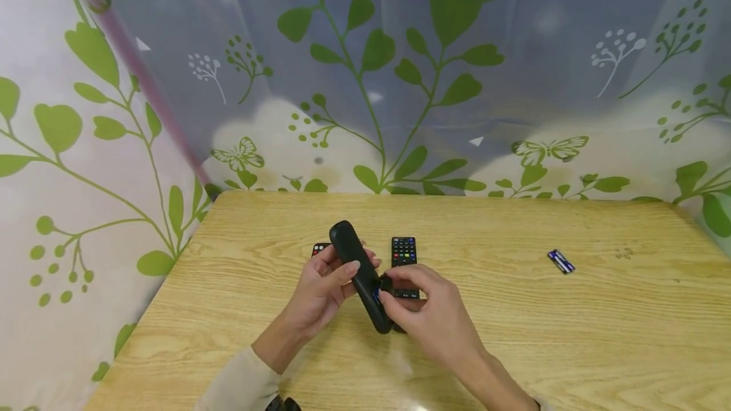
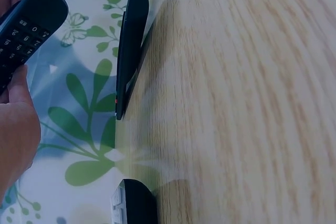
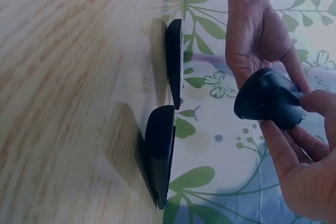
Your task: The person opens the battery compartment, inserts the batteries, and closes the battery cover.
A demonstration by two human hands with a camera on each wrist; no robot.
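Note:
Tilted above the table is a black remote control, its back toward the head camera and its number keys showing in the left wrist view. My left hand grips it around the middle, thumb along the back. Close to its lower end, my right hand pinches a small black battery cover between thumb and fingers. A bit of blue battery shows beside the right fingertips. In the right wrist view the remote's rounded end faces the camera, and the battery opening is hidden.
Behind the hands lies another black remote with coloured buttons. A third remote is mostly hidden by the left hand. Blue-and-silver batteries lie on the wooden table to the right. A leaf-patterned curtain hangs behind.

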